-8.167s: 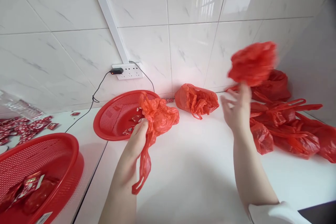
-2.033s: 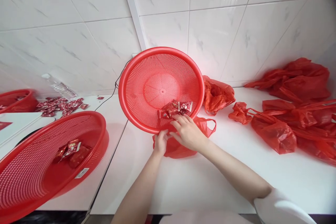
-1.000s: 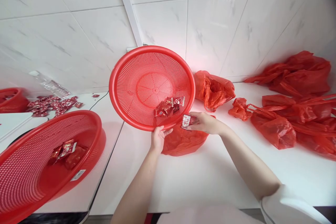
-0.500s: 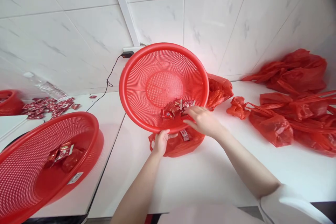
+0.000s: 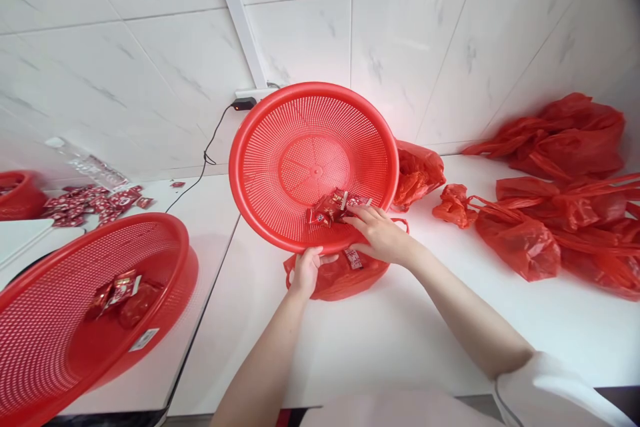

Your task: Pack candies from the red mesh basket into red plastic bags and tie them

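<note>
A red mesh plastic basket (image 5: pixel 315 107) is tipped toward me, its open top facing me. My left hand (image 5: pixel 306 272) is closed on its lower rim, thumb over the edge. Several small red foil packets (image 5: pixel 327 207) lie together at the basket's lower side. My right hand (image 5: pixel 377 232) reaches over the rim, fingers stretched out and touching the packets, thumb apart; its fingertips are partly hidden among them. Below the rim an open red plastic bag (image 5: pixel 345 283) rests on the white table, with a packet showing inside.
At left stands a second red basket (image 5: pixel 175 230) with a few packets in it. Loose packets (image 5: pixel 95 203) and a clear plastic bottle (image 5: pixel 95 170) lie behind it. Filled red bags (image 5: pixel 520 240) are at right. A black cable (image 5: pixel 206 153) runs from the wall.
My right hand has shifted slightly left along the packets. A handle loop of the red bag now shows beside my right wrist. The basket and my left hand have barely moved.
</note>
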The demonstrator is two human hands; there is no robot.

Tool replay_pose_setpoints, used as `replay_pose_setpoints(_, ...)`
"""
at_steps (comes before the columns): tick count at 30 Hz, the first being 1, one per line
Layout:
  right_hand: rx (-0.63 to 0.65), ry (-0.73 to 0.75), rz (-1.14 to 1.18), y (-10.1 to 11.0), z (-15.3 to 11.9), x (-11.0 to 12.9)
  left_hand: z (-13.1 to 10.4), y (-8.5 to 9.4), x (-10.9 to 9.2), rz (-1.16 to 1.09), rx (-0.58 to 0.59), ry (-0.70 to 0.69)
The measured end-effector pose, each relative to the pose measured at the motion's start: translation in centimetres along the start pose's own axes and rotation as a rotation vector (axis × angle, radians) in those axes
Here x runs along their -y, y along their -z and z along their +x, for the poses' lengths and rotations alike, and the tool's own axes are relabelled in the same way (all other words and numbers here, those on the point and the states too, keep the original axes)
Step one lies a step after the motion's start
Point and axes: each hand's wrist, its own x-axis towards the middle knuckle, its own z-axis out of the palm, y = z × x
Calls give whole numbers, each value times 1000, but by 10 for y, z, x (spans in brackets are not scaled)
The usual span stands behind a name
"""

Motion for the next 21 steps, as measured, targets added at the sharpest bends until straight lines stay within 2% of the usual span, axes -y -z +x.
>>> replay_pose_setpoints(4, 44, -19, -68, -6, 0, 2, -4, -3, 2, -7, 37, 22)
replay_pose_setpoints(12, 34, 62, 132, -1, 3, 16, -7, -10, 3, 16, 85, 68)
replay_pose_setpoints(16, 120, 6, 437, 5, 4, 18, -6, -7, 6, 26, 72, 57)
replay_pose_setpoints(18, 133, -90, 674, 9, 4, 17, -5, -4, 6, 18, 72, 44)
replay_pose_setpoints(21, 233, -265, 1058, 15, 3, 11, -2, 0, 3, 5, 51, 11)
